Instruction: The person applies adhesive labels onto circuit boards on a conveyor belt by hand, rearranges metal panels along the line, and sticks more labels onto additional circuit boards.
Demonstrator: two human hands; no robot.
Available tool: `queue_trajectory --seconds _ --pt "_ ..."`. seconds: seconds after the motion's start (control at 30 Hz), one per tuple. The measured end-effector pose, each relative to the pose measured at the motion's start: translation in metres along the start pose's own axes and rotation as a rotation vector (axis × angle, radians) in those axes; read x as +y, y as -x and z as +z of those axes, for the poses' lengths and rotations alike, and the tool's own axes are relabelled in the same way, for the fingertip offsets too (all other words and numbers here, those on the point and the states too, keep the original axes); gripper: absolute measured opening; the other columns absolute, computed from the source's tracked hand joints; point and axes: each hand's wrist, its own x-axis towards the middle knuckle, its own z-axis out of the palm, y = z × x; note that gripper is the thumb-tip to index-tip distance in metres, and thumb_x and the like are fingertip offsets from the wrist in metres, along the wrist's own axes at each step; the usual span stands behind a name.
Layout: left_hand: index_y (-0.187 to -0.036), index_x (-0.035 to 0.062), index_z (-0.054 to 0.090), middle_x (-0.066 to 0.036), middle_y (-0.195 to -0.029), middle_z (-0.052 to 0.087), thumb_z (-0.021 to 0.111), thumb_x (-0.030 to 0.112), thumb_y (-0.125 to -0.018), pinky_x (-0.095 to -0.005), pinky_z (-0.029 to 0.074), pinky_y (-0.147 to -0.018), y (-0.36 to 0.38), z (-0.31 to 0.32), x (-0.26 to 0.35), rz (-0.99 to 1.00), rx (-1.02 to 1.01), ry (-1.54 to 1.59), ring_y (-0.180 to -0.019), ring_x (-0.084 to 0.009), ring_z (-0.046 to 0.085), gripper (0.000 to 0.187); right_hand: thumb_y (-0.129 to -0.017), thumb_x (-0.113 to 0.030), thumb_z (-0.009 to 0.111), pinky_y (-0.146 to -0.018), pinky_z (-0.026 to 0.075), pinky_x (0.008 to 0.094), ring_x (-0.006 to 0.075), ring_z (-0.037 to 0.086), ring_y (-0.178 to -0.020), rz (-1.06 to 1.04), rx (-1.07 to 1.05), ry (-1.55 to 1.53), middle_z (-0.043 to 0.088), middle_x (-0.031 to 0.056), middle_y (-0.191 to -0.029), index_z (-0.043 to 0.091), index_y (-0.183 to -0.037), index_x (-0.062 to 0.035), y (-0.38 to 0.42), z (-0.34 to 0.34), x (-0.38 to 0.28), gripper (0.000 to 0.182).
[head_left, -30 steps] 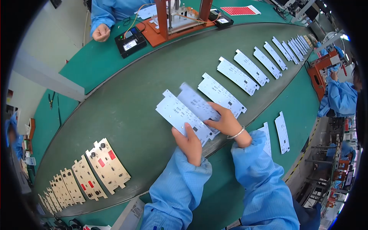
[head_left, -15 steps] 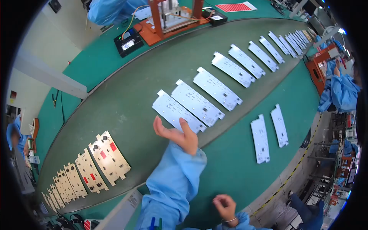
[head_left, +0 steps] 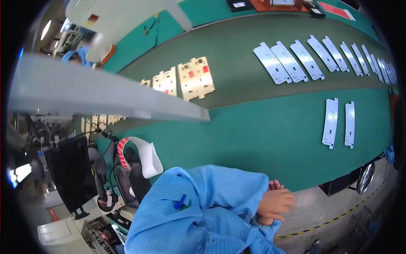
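Note:
My left hand [head_left: 278, 202] is drawn in close to my body, past the green table's front edge. It lies across my right hand [head_left: 266, 220], with its fingers loosely extended and slightly blurred. Most of my right hand is hidden beneath it; only some fingertips and the wrist area show. I see nothing held in the left. Nearest to them on the table are two white circuit boards, a wider one [head_left: 330, 122] and a narrower one [head_left: 349, 125], lying side by side and apart from my hands.
A row of white circuit boards [head_left: 270, 63] lies on the dark green belt [head_left: 237, 72]. Tan boards with red labels [head_left: 196, 78] lie further left, partly behind a grey metal bar [head_left: 127, 95]. A red-and-white label strip [head_left: 150, 158] and a black monitor [head_left: 69, 173] stand at left.
My left hand has come back from beside the nearest white board on the belt and now rests over my right hand. The view has swung left, showing the bar and monitor.

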Motion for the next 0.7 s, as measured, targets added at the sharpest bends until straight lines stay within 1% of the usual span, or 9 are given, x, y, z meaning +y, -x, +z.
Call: queue_trajectory --seconds 0.1,0.17,0.2,0.23,0.43,0.57,0.63,0.67,0.7 --pt "-0.087 0.0037 0.050 -0.011 -0.093 0.049 0.052 0.017 -0.071 -0.0384 0.033 -0.077 0.039 -0.024 0.021 -0.140 -0.109 -0.101 -0.090 -0.0262 0.044 0.021 -0.080 -0.015 0.046 -0.058 0.045 0.0261 0.0150 0.053 -0.065 0.002 -0.114 0.166 0.055 0.0103 -0.074 0.049 -0.089 0.0029 0.014 0.006 0.015 0.020" --pt "-0.085 0.0037 0.051 -0.010 -0.092 0.050 0.053 0.020 -0.071 -0.0367 0.034 -0.077 0.068 -0.048 0.051 -0.261 -0.167 -0.178 -0.089 -0.0251 0.045 0.022 -0.080 -0.017 0.046 -0.059 0.045 0.0261 0.0151 0.053 -0.067 -0.110 -0.276 0.295 0.055 0.0101 -0.076 0.050 -0.090 0.0023 0.031 0.028 0.013 0.022" --pt "-0.086 0.0037 0.051 -0.009 -0.091 0.050 0.053 0.020 -0.071 -0.0355 0.034 -0.076 0.078 -0.061 0.068 -0.309 -0.121 -0.229 -0.088 -0.0244 0.046 0.023 -0.080 -0.018 0.046 -0.059 0.045 0.0261 0.0152 0.053 -0.068 -0.160 -0.357 0.360 0.055 0.0100 -0.076 0.050 -0.090 0.0020 0.040 0.039 0.015 0.022" --pt "-0.087 0.0037 0.051 -0.008 -0.091 0.051 0.054 0.021 -0.070 -0.0343 0.035 -0.075 0.087 -0.079 0.083 -0.357 -0.076 -0.280 -0.087 -0.0238 0.047 0.024 -0.080 -0.017 0.047 -0.059 0.045 0.0254 0.0153 0.053 -0.069 0.007 -0.351 0.229 0.055 0.0097 -0.077 0.050 -0.092 0.0011 0.040 0.047 0.024 0.022" --pt "-0.092 0.0030 0.051 -0.011 -0.094 0.052 0.055 0.020 -0.072 -0.0339 0.038 -0.075 0.176 -0.168 0.172 -0.690 0.048 -0.513 -0.087 -0.0262 0.049 0.027 -0.079 -0.016 0.048 -0.059 0.045 0.0235 0.0141 0.054 -0.069 0.045 -0.626 0.475 0.056 0.0082 -0.078 0.052 -0.091 -0.0006 0.068 0.136 0.072 0.019" --pt "-0.097 0.0010 0.050 -0.013 -0.093 0.052 0.056 0.012 -0.070 -0.0315 0.038 -0.076 0.249 -0.228 0.226 -1.001 0.236 -0.537 -0.089 -0.0258 0.050 0.030 -0.078 -0.017 0.051 -0.060 0.044 0.0232 0.0131 0.055 -0.070 0.109 -0.860 0.630 0.057 0.0082 -0.079 0.052 -0.091 -0.0013 0.092 0.191 0.125 0.020" --pt "-0.094 0.0000 0.051 -0.010 -0.090 0.054 0.054 0.007 -0.070 -0.0274 0.038 -0.075 0.292 -0.260 0.242 -1.132 0.463 -0.578 -0.086 -0.0191 0.051 0.025 -0.077 -0.018 0.053 -0.061 0.044 0.0234 0.0128 0.055 -0.070 0.126 -0.955 0.675 0.057 0.0075 -0.079 0.053 -0.090 -0.0016 0.103 0.214 0.161 0.021" --pt "-0.092 -0.0005 0.053 -0.009 -0.087 0.055 0.052 0.008 -0.073 -0.0251 0.039 -0.074 0.309 -0.275 0.245 -1.193 0.644 -0.569 -0.082 -0.0156 0.051 0.021 -0.076 -0.018 0.054 -0.061 0.043 0.0234 0.0126 0.055 -0.071 0.142 -0.986 0.687 0.057 0.0068 -0.079 0.053 -0.089 -0.0016 0.108 0.223 0.180 0.021" --pt "-0.091 -0.0019 0.053 -0.007 -0.086 0.055 0.049 0.008 -0.076 -0.0229 0.039 -0.072 0.339 -0.291 0.240 -1.179 0.734 -0.718 -0.080 -0.0121 0.050 0.019 -0.075 -0.018 0.055 -0.062 0.043 0.0236 0.0134 0.055 -0.072 0.102 -1.014 0.724 0.057 0.0071 -0.080 0.053 -0.089 -0.0011 0.111 0.231 0.199 0.022"
